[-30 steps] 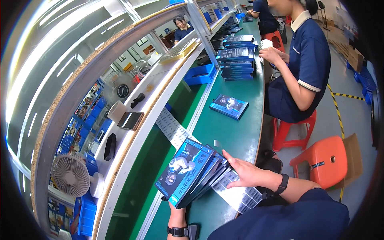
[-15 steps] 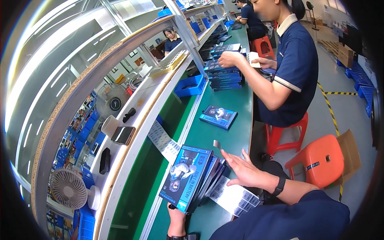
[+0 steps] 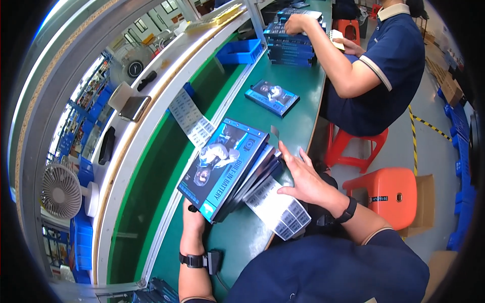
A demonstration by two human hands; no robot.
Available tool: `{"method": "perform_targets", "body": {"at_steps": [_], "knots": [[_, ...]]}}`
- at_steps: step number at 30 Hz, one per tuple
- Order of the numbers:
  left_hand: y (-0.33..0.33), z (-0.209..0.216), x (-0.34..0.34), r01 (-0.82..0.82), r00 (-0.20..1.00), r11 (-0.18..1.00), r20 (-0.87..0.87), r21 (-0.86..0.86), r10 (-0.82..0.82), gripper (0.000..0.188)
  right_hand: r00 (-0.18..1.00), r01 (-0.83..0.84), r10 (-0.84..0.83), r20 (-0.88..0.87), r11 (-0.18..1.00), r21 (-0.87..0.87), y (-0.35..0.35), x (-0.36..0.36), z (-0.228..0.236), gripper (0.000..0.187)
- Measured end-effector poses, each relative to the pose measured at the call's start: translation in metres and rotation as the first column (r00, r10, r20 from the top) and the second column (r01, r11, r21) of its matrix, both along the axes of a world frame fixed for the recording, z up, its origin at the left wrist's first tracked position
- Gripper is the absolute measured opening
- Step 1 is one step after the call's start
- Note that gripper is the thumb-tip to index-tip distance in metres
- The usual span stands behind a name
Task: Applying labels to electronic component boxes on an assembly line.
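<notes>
A tilted black-and-blue printed box [image 3: 217,166] lies on top of several similar boxes [image 3: 260,171] stacked askew on the green bench. My left hand [image 3: 193,219] is against the box's near-left end, its fingers hidden behind the box. To the right of the stack, my right hand [image 3: 303,177] is open with fingers spread. A small grey label [image 3: 274,132] is at its index fingertip, seemingly stuck there. Under that hand a white sheet of printed labels [image 3: 278,209] extends from beneath the boxes. Another label strip [image 3: 191,118] lies beyond the stack.
One more box [image 3: 273,97] lies farther along the bench [image 3: 237,108]. A co-worker [image 3: 389,70] sits beside a tall box stack [image 3: 290,50]. A shelf at left carries a phone [image 3: 135,108] and a white fan [image 3: 60,191]. An orange stool [image 3: 394,197] stands at right.
My view has shifted, with the boxes and both hands now nearer and more of my left forearm showing. My right hand stays spread beside the stack, the label still at its fingertip.
</notes>
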State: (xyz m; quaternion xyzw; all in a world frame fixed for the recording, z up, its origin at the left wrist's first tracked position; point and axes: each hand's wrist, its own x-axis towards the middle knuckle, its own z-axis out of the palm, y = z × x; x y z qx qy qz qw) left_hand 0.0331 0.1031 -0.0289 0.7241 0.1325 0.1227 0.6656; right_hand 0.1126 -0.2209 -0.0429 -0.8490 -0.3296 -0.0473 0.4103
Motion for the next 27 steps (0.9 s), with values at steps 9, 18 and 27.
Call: {"method": "perform_targets", "body": {"at_steps": [9, 18, 27], "knots": [[-0.047, 0.123, -0.02, -0.244, 0.891, 0.792, 0.453, 0.559, -0.045, 0.041, 0.967, 0.021, 0.141, -0.214, 0.787, 0.617, -0.021, 0.033, 0.043, 0.057], [-0.092, 0.171, 0.014, 0.239, 0.922, 0.125, -0.185, 0.963, -0.341, 0.084, 0.944, -0.082, 0.304, -0.128, 0.594, 0.8, -0.003, 0.051, 0.105, 0.02], [-0.089, 0.178, 0.023, 0.239, 0.885, 0.151, -0.151, 0.959, -0.441, 0.082, 0.781, -0.025, 0.464, -0.419, 0.693, 0.72, 0.001, 0.061, 0.121, 0.018]]}}
